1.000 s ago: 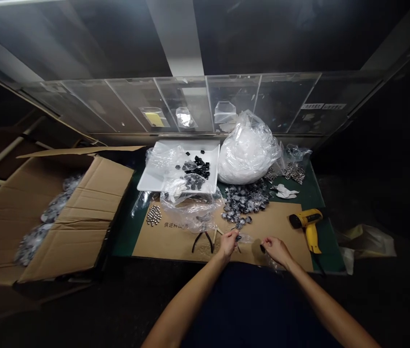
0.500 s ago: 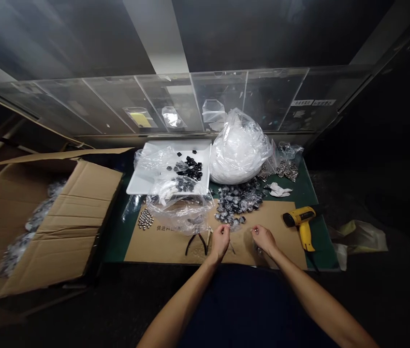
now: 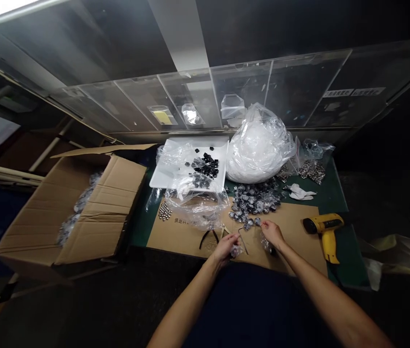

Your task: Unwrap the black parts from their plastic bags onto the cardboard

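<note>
My left hand (image 3: 226, 247) is closed over the cardboard sheet, with a small clear plastic bag (image 3: 236, 251) at its fingers. Just right of it lies a thin L-shaped hex key (image 3: 243, 241). My right hand (image 3: 272, 234) has its fingertips pinched together at the near edge of a pile of small black parts in clear wrapping (image 3: 254, 199). Whatever those fingertips hold is too small to make out. Some clear wrapping with dark bits (image 3: 266, 244) lies under that hand. Pliers (image 3: 210, 238) with dark handles rest left of my left hand.
A white tray (image 3: 159, 180) holds loose black pieces. Behind the pile stands a large stuffed plastic bag (image 3: 257, 145). Metal balls (image 3: 165, 211) sit at the cardboard's left; a white glove (image 3: 300, 192) and yellow heat gun (image 3: 326, 229) lie right. An open carton (image 3: 110, 193) stands left.
The view has swung, shifting the bench contents rightward in the picture. My left hand has drawn back nearer the front edge; my right hand has come closer to the wrapped pile.
</note>
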Tool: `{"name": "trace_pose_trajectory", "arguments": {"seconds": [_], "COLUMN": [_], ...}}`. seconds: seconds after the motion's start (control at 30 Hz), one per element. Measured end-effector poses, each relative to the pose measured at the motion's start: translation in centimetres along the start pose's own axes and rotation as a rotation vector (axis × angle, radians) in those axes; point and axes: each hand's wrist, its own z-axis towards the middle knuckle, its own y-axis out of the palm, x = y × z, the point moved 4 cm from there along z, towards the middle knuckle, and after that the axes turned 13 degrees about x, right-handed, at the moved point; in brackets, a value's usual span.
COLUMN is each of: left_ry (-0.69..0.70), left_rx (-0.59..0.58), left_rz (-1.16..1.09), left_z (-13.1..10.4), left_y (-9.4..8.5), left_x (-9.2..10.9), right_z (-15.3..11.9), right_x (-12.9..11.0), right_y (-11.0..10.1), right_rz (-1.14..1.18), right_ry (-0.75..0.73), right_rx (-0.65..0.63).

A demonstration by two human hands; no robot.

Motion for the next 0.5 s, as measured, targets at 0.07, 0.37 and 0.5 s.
{"name": "trace_pose_trajectory", "arguments": {"seconds": [0.07,0.37,0.5], "left_ry": [-0.056,-0.126,0.03], "left_rx": [0.046,0.135,0.162], "left_rz": [0.027,0.096,0.143], "left_z": [0.7,4.2,5.2], "left_y": [0.6,3.5,5.4], "left_x": [-0.2,-1.8,-1.6], "right_z": [-0.5,0.8,0.9], "right_x": [0.0,-1.1,0.3], "right_y": [-0.2,1.0,0.3], "right_rz": [-0.063,-0.307,-0.051], "right_ry": [0.016,-0.038,0.071], "right_rx": [0.008,0.027,0.08]}}
